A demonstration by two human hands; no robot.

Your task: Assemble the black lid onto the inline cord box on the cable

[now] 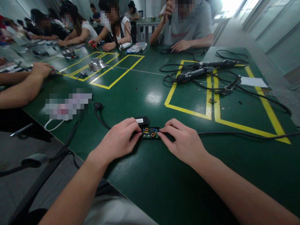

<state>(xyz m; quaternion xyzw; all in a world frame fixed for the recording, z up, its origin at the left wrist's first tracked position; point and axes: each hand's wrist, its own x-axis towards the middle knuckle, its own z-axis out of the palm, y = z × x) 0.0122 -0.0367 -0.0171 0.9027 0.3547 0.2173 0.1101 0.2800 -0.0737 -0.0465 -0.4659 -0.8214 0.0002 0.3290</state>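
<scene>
A small opened power adapter (150, 132) lies on the green table (145, 175) near the front edge, its circuit board with copper coils facing up. My left hand (120, 137) pinches its left end with closed fingers. My right hand (181, 140) pinches its right end the same way. Just behind the board lies a black cover (142, 120) with a white label. A black cable (246, 134) runs off to the right from the adapter. Another black cord with a plug (97, 107) curls away to the left.
Two electric screwdrivers (199, 72) with tangled cables lie inside yellow floor-tape boxes (187, 107) at the right. A metal bowl (96, 64) sits further back left. Several other people sit around the table; one person's forearm (21, 90) rests at the left edge. A white sheet (253, 82) lies far right.
</scene>
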